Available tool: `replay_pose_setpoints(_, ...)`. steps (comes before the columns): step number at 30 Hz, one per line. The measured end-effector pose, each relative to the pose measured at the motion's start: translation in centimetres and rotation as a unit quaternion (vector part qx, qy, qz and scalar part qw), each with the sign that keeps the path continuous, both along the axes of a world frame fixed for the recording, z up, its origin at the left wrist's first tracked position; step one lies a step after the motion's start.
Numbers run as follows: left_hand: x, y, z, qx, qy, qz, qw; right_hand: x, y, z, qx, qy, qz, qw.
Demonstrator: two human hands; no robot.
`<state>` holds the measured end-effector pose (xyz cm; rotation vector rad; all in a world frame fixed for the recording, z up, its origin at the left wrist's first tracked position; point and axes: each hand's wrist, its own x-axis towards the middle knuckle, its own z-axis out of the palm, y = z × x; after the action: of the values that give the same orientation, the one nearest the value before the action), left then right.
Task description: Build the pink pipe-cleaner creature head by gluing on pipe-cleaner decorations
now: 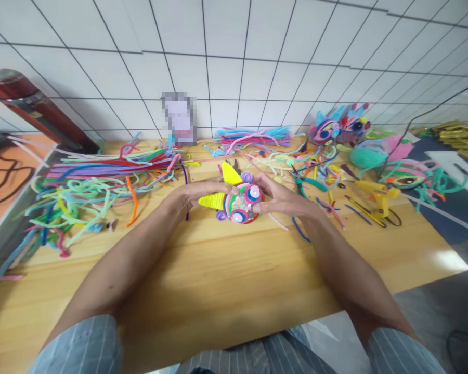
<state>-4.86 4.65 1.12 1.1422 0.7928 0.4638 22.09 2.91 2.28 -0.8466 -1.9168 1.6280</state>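
Observation:
A colourful craft figure (243, 203) with yellow ear-like pieces, ringed round eyes and small purple curls is held between both hands above the middle of the wooden table. My left hand (208, 191) grips it from the left, its fingers by the yellow pieces and partly hidden behind them. From the right, my right hand (276, 197) has its fingers closed on the figure's edge beside the eyes. Bundled pipe cleaners (253, 136) lie behind the hands.
Loose pipe cleaners (86, 195) cover the table's left side near a dark red flask (39, 109). Pliers (310, 182), a yellow glue gun (378, 197) and finished-looking figures (337, 125) are on the right. A blurred phone-like object (180, 119) stands by the wall.

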Motion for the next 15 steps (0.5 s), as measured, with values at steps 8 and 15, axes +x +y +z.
replay_pose_setpoints(8, -0.1, 0.1, 0.6, 0.02, -0.108, 0.037, 0.993, 0.1, 0.0, -0.9, -0.015, 0.082, -0.081, 0.993)
replay_pose_setpoints(15, 0.4, 0.0, 0.4, 0.113, -0.151, 0.07, 0.98, -1.2, -0.1, -1.3, 0.049, 0.192, -0.199, 0.96)
